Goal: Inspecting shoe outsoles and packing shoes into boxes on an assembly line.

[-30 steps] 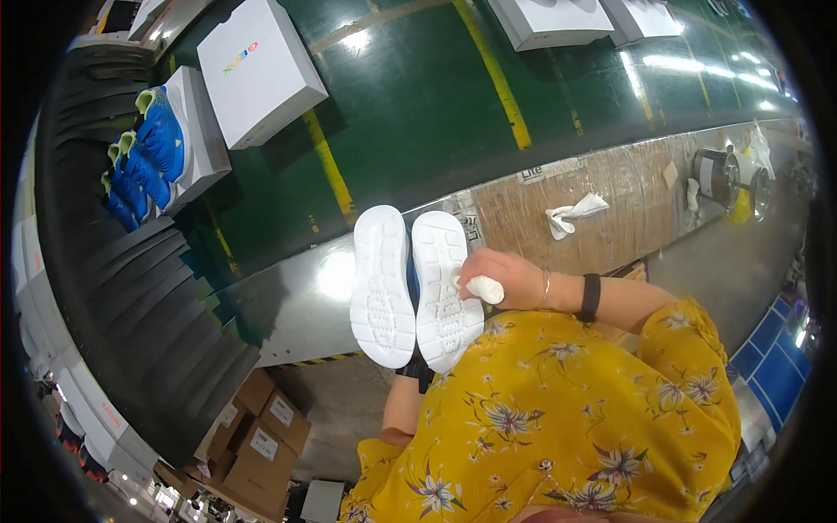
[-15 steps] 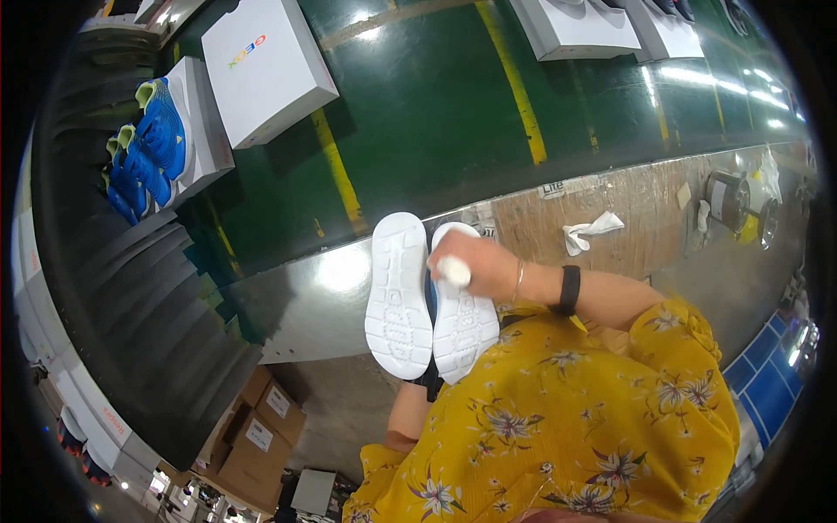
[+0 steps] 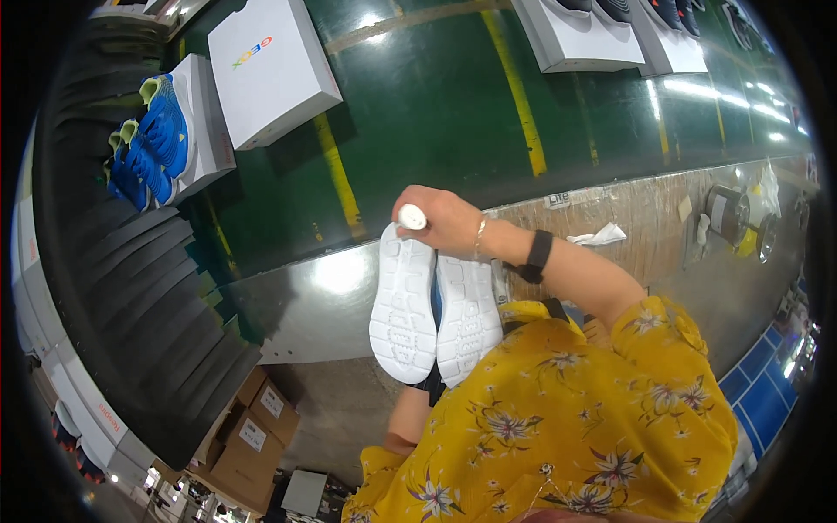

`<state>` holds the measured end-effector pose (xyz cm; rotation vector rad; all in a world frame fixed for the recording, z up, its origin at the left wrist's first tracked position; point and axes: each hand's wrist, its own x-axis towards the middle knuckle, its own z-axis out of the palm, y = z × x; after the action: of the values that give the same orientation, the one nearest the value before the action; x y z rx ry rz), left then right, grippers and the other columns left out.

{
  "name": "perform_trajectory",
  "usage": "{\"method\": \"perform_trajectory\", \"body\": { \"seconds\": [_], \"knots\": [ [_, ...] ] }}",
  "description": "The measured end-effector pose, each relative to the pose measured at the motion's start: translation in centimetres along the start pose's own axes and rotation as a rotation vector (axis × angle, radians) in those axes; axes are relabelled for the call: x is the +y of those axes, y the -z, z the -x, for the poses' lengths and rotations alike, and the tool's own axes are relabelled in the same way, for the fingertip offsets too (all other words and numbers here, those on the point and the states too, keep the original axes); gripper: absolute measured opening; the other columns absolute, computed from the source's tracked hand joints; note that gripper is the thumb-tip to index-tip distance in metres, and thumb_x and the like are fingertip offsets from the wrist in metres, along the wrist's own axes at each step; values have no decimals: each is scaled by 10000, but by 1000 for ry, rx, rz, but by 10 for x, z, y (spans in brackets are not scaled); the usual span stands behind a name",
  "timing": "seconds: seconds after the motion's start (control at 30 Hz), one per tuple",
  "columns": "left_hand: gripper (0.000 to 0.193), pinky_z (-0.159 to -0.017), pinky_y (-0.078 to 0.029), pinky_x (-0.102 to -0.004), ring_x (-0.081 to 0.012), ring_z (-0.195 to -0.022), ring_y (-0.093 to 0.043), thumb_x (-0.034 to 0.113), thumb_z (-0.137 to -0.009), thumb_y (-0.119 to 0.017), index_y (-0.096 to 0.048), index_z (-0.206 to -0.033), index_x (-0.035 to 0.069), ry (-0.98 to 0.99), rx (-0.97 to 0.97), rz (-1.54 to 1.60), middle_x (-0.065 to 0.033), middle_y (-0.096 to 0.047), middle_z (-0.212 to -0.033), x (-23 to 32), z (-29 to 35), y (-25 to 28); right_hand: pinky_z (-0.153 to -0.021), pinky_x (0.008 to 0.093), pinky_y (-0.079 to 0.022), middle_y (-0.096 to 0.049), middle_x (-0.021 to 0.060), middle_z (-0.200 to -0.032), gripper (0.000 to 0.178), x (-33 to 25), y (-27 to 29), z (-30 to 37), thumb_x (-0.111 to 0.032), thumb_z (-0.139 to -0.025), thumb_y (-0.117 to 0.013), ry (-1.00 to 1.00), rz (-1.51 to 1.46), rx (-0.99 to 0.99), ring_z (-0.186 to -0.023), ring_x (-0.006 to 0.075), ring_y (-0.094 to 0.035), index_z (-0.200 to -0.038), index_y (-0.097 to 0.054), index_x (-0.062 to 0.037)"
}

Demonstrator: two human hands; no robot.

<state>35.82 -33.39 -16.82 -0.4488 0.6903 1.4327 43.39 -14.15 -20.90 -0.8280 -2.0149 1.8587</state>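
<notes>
Currently: holding white-soled sneakers [image 3: 403,309] soles up, at near edge of green belt [image 3: 427,109].

Gripping white-ended stick [image 3: 412,217] in right hand [image 3: 447,227], fingers curled round it, at belt-side end of left sole; can't tell if touching. Can't see left hand, hidden on sneakers' underside past left forearm [image 3: 408,417], so can't tell its grip. Also seeing white shoebox [image 3: 275,74] on belt's left stretch, blue sneakers [image 3: 163,131] toward belt's left end, taped cardboard [image 3: 649,213] along belt's near side, with crumpled white cloth [image 3: 598,236] on top.
</notes>
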Motion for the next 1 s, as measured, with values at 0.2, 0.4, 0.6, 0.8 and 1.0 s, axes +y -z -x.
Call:
{"method": "perform_trajectory", "body": {
  "seconds": [0.2, 0.4, 0.6, 0.8, 1.0],
  "knots": [
    [612, -1068, -446, -346, -225, -1261, -543, 316, -1002, -533, -339, -1509, 35, -45, -13, 63, -120, -507, -1447, 2, -6, -6, -756, 368, -536, -684, 128, -893, 194, 37, 53, 40, -170, -846, -754, -213, 189, -39, -829, 289, -677, -952, -648, -47],
    [617, -1064, -452, -347, -226, -1256, -549, 321, -999, -539, -340, -1508, 36, -158, -97, 28, -119, -510, -1444, 26, 3, -20, -739, 284, -515, -676, 39, -850, 174, 54, 64, 65, -141, -860, -768, -294, -81, 413, -785, 112, -619, -962, -654, -57],
    [641, -957, -515, -375, -242, -1137, -615, 351, -898, -670, -441, -1407, 36, -502, 62, -587, -130, -592, -1304, 126, -50, -93, -714, 311, -512, -633, 70, -874, 172, 68, 39, 95, -123, -876, -752, -255, -121, 524, -786, 159, -621, -977, -628, -60],
    [630, -935, -436, -462, -343, -1036, -590, 403, -721, -837, -546, -1154, 50, -1385, 619, -2128, -170, -634, -1094, 234, -128, -193, -729, 384, -529, -615, 133, -924, 161, 88, 27, 100, -138, -891, -727, 77, 168, 581, -822, 332, -626, -978, -617, -58],
    [749, -1067, -294, -602, -364, -1257, -507, 557, -736, -768, -536, -1286, 105, -1107, 823, -2356, -152, -638, -1237, 291, -212, -220, -720, 382, -549, -629, 109, -961, 193, 93, 29, 107, -187, -884, -743, 35, 227, 654, -829, 311, -646, -995, -626, -81]
  ]
}}
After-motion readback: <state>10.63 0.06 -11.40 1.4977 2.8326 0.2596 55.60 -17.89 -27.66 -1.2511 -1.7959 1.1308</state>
